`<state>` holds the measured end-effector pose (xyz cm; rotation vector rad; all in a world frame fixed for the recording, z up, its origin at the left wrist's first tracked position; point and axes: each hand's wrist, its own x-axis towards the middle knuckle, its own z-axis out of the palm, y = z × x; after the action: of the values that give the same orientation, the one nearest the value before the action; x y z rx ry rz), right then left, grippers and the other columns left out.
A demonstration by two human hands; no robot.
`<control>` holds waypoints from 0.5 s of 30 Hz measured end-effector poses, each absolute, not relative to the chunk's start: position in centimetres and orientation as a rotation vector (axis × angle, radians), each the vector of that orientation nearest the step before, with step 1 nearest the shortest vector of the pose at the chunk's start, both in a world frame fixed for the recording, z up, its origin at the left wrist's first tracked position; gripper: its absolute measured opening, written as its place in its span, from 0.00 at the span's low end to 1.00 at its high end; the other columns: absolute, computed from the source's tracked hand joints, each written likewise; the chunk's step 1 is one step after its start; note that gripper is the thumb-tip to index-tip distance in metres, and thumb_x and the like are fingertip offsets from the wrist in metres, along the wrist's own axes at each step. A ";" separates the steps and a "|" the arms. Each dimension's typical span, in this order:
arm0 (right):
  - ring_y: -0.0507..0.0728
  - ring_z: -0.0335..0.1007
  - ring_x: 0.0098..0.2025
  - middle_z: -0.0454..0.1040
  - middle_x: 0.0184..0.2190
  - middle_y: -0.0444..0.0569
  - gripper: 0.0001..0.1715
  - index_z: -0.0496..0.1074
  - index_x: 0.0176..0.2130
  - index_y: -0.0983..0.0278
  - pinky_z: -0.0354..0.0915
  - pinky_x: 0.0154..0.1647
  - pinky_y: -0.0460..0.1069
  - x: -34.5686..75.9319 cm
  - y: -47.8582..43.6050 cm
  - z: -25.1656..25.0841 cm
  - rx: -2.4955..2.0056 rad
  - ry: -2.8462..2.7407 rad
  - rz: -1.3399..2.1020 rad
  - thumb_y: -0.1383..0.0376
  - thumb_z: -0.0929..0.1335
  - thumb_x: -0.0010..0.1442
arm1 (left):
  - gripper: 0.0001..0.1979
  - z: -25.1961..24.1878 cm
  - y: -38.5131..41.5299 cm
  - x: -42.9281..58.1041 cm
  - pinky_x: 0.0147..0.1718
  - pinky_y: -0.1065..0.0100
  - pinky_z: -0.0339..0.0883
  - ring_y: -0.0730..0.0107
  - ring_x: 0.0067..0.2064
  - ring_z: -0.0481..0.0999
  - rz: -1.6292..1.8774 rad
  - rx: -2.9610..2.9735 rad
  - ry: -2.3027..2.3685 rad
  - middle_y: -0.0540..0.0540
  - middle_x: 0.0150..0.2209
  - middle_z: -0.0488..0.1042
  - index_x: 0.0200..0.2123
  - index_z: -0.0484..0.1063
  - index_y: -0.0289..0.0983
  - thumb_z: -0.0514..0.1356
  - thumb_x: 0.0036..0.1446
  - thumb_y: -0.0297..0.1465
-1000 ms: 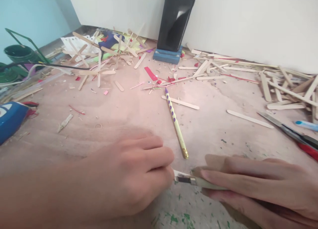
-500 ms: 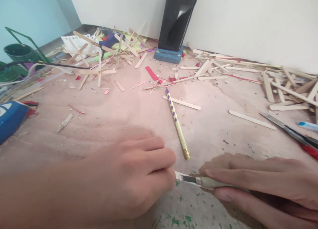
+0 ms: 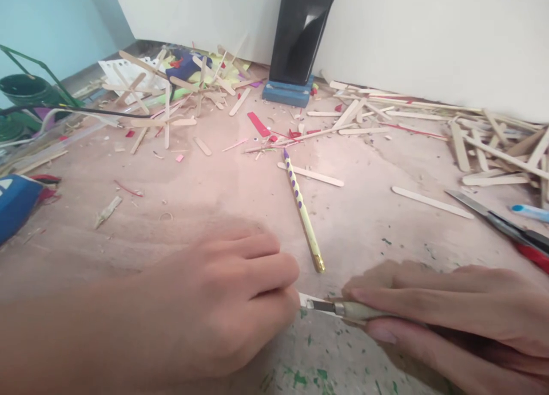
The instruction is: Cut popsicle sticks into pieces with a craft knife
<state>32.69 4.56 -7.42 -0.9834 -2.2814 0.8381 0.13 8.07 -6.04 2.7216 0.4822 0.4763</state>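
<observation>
My right hand (image 3: 441, 318) grips a small carving chisel (image 3: 358, 310) with a pale handle, a metal ferrule and a dark, bright-tipped blade pointing left. Under the blade lies a thin pale strip of wood, likely a craft stick (image 3: 305, 299); most of it is hidden. My left hand (image 3: 240, 303) is closed, its knuckles up, at the left end of that stick, close to the blade tip. The pinching fingertips are out of sight. Just beyond the hands, a yellow pencil (image 3: 306, 220) with purple dots lies on the table.
Scissors (image 3: 493, 218), a blue-capped pen (image 3: 529, 212) and a heap of craft sticks (image 3: 501, 155) lie at the right. More sticks and scraps are piled at the back left, near a green cup (image 3: 28, 89). A black object (image 3: 300, 35) on a blue block leans at the back.
The view has shifted slightly, so everything sits a little further left and up. Both hands and the chisel keep nearly the same position on the stick.
</observation>
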 end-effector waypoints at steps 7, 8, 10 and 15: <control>0.59 0.92 0.41 0.93 0.48 0.39 0.19 0.83 0.66 0.42 0.87 0.39 0.49 32.3 3.9 -7.2 -1.044 -2.354 0.652 0.56 0.75 0.79 | 0.27 -6.0 7.9 0.1 0.44 0.61 0.70 0.64 0.41 0.77 0.460 2.690 0.493 0.48 0.39 0.82 0.38 0.81 0.37 0.46 0.86 0.22; 0.59 0.92 0.41 0.92 0.48 0.39 0.20 0.82 0.67 0.40 0.86 0.36 0.49 32.2 3.8 -7.2 -1.047 -2.332 0.677 0.56 0.74 0.80 | 0.27 -6.0 7.8 0.0 0.44 0.61 0.71 0.64 0.41 0.77 0.465 2.685 0.497 0.48 0.39 0.82 0.38 0.80 0.37 0.46 0.86 0.22; 0.60 0.91 0.41 0.92 0.47 0.40 0.22 0.80 0.70 0.38 0.81 0.28 0.50 32.0 3.6 -7.3 -1.038 -2.292 0.736 0.56 0.73 0.82 | 0.27 -6.0 7.7 -0.1 0.44 0.61 0.71 0.63 0.41 0.76 0.467 2.677 0.506 0.47 0.40 0.82 0.39 0.80 0.37 0.46 0.87 0.23; 0.61 0.90 0.38 0.91 0.43 0.41 0.29 0.74 0.77 0.33 0.76 0.22 0.52 32.5 3.4 -7.7 -0.995 -2.298 0.730 0.54 0.71 0.83 | 0.26 -6.2 7.8 -0.1 0.45 0.61 0.71 0.63 0.42 0.76 0.460 2.691 0.518 0.47 0.40 0.82 0.40 0.80 0.37 0.46 0.88 0.23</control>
<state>32.46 3.44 -7.75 -0.9953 -2.2980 0.7299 -0.09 7.75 -6.17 2.6913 0.5185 0.4605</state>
